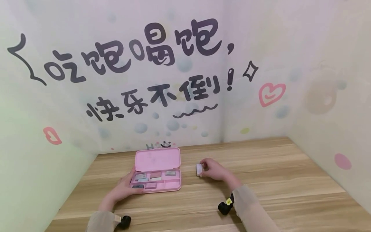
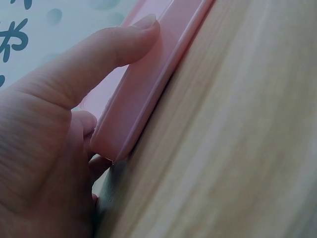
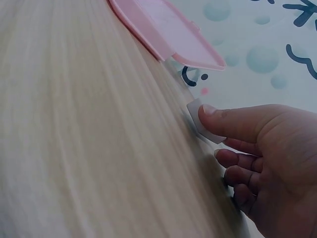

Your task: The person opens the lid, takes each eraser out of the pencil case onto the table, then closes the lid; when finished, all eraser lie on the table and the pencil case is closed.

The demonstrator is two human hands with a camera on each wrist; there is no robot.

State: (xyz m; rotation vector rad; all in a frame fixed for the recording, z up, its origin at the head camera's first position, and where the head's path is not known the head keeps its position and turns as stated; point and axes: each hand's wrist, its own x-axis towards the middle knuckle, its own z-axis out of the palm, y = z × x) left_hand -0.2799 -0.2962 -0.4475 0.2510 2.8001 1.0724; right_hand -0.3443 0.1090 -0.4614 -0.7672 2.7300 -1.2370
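Note:
A pink pencil case (image 1: 172, 184) lies on the table with its lid (image 1: 157, 158) raised toward the back wall. Several small blocks that look like erasers (image 1: 170, 173) sit in its compartments. At the case's left end my left hand (image 1: 125, 187) grips it, thumb along the front wall and fingers around the side; in the left wrist view the thumb presses on the pink wall (image 2: 130, 94). To the right of the case, my right hand (image 1: 215, 169) pinches a small whitish eraser (image 1: 198, 169) between thumb and fingers. This eraser (image 3: 208, 130) is close to the tabletop; contact cannot be told.
The wood-grain table (image 1: 278, 180) runs back to a printed wall cloth (image 1: 197, 129) with dark lettering, and more cloth hangs at both sides. Each wrist carries a small black camera (image 1: 224, 208). A stretch of tabletop separates the case from my right hand.

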